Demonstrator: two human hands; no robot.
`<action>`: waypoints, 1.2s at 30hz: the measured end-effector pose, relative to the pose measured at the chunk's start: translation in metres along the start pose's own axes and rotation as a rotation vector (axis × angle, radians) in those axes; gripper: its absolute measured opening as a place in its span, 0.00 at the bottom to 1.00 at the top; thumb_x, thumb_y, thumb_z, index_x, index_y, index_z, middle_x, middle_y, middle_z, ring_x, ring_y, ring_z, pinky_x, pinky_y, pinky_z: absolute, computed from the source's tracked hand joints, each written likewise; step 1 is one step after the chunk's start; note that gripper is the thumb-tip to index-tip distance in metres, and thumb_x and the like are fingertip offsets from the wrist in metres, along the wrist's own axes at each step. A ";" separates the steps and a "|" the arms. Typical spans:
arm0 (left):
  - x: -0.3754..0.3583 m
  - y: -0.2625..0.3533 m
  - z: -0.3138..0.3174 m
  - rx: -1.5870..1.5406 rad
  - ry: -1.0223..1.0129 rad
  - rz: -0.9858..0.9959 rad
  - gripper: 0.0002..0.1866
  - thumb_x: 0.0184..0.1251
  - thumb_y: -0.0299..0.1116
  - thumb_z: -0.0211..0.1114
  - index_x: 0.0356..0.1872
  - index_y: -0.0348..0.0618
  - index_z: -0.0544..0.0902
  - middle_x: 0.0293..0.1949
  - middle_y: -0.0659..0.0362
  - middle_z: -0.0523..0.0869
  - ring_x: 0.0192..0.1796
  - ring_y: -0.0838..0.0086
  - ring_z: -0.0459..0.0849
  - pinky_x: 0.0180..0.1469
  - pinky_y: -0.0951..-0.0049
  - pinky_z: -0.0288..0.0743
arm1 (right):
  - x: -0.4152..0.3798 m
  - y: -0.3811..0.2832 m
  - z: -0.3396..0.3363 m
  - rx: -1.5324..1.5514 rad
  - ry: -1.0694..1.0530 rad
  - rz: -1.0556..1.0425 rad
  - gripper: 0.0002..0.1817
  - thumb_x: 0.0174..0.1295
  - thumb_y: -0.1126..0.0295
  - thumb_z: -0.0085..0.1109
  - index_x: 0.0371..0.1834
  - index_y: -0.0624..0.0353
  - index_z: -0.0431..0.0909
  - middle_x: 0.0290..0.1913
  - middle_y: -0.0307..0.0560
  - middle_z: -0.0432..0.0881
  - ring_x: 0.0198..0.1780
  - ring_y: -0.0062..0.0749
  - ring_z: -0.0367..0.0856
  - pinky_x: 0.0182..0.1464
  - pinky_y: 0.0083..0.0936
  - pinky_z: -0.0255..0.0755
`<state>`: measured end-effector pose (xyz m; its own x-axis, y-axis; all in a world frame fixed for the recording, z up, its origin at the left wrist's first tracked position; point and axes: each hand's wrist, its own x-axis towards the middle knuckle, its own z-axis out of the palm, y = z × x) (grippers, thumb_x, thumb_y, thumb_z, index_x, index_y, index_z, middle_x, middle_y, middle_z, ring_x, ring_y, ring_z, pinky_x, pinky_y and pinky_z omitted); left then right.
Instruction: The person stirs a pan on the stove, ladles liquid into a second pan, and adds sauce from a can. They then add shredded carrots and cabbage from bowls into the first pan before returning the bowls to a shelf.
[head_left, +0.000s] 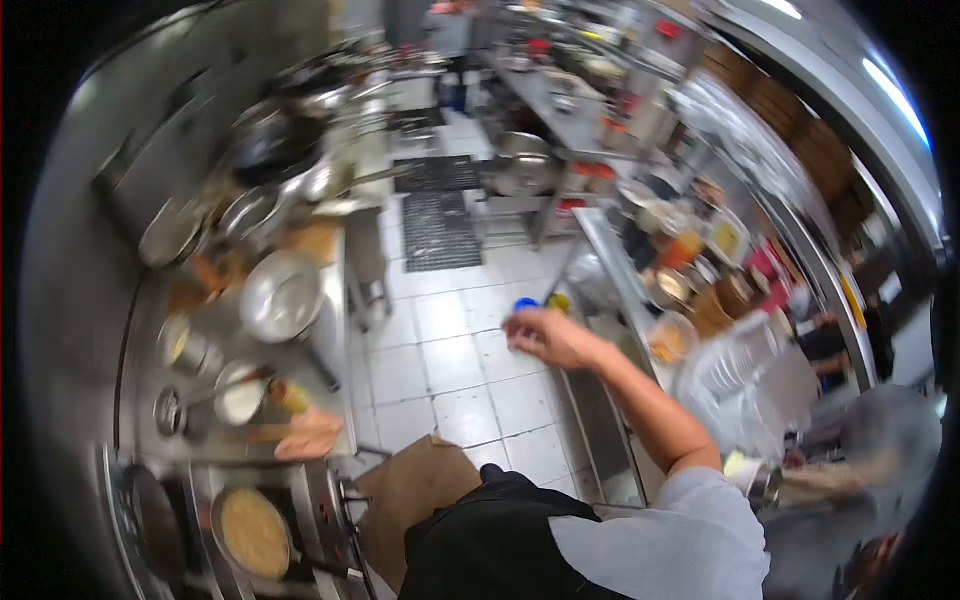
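Past the R fingers [520, 330], wrist [592, 354] & forearm [650, 405] bare to approx. elbow; further up, short loose lt-grey sleeve [690, 515], same col. as shirt [605, 560]. Below fingers in view: plain blk apron-like garment [485, 545], w/ rounded dk shoe tip [491, 472] poking out nearer them.

One wearer's hand [545, 338] — two bottom-left pans [155, 525] [217, 522]

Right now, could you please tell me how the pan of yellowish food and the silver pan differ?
The pan of yellowish food sits on the stove; the silver pan is on the counter. The first is largely filled, while the silver pan's inside looks pale and shiny. Both are round.
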<state>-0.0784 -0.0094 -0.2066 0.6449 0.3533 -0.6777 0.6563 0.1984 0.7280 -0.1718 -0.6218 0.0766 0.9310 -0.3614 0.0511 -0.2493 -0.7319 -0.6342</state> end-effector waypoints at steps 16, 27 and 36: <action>0.000 -0.143 0.063 0.978 -0.698 -0.281 0.23 0.73 0.52 0.49 0.54 0.42 0.73 0.35 0.47 0.82 0.25 0.62 0.82 0.23 0.66 0.76 | -0.469 0.127 -0.457 -1.086 0.793 0.997 0.19 0.66 0.66 0.51 0.58 0.63 0.74 0.54 0.61 0.80 0.55 0.51 0.78 0.57 0.39 0.70; -0.022 -0.222 -0.087 0.492 -0.259 -0.514 0.25 0.70 0.46 0.58 0.52 0.29 0.71 0.42 0.37 0.84 0.35 0.49 0.87 0.32 0.52 0.85 | -0.324 0.043 -0.395 -0.939 0.617 0.633 0.21 0.66 0.69 0.53 0.62 0.63 0.72 0.51 0.53 0.81 0.49 0.39 0.80 0.50 0.29 0.73; 0.019 -0.219 -0.162 -0.697 -0.023 -0.275 0.22 0.70 0.45 0.59 0.54 0.38 0.72 0.50 0.44 0.80 0.56 0.51 0.79 0.59 0.47 0.74 | -0.079 -0.077 -0.005 0.361 -0.680 0.460 0.24 0.66 0.72 0.54 0.65 0.63 0.70 0.49 0.47 0.82 0.43 0.30 0.81 0.44 0.22 0.74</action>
<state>-0.2731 0.1020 -0.3620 0.5062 0.1894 -0.8414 0.3998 0.8129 0.4235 -0.2276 -0.5398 0.1253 0.7454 -0.0696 -0.6629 -0.6441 -0.3311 -0.6896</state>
